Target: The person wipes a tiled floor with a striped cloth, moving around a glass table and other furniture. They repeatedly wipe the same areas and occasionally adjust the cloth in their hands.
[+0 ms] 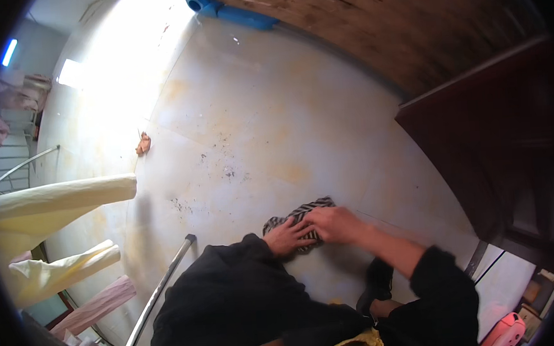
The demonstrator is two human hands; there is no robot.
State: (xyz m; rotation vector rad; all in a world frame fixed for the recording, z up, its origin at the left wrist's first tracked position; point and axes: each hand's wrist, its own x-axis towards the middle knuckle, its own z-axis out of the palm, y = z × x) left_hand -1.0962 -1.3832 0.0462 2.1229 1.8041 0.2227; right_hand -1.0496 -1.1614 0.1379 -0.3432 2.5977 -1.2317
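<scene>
A dark-and-light striped cloth (pixel 303 210) is bunched up low over the pale floor, in front of my knees. My left hand (pixel 287 237) lies over its near left part with the fingers spread across the folds, its thumb hidden. Against those fingers, my right hand (pixel 334 224) is curled and grips the cloth from the right. The two hands touch or nearly touch. Whether the cloth rests fully on the floor, I cannot tell. Loose dark dirt specks (pixel 229 173) are scattered on the floor beyond the cloth.
A drying rack's metal leg (pixel 157 302) slants at left, near hanging yellow fabric (pixel 66 195) and pink fabric (pixel 98 303). A crumpled brown leaf (pixel 143 144) lies farther off. Wooden boards (pixel 391 15), a blue plastic piece (pixel 247 18) and a dark red panel (pixel 506 142) border the floor.
</scene>
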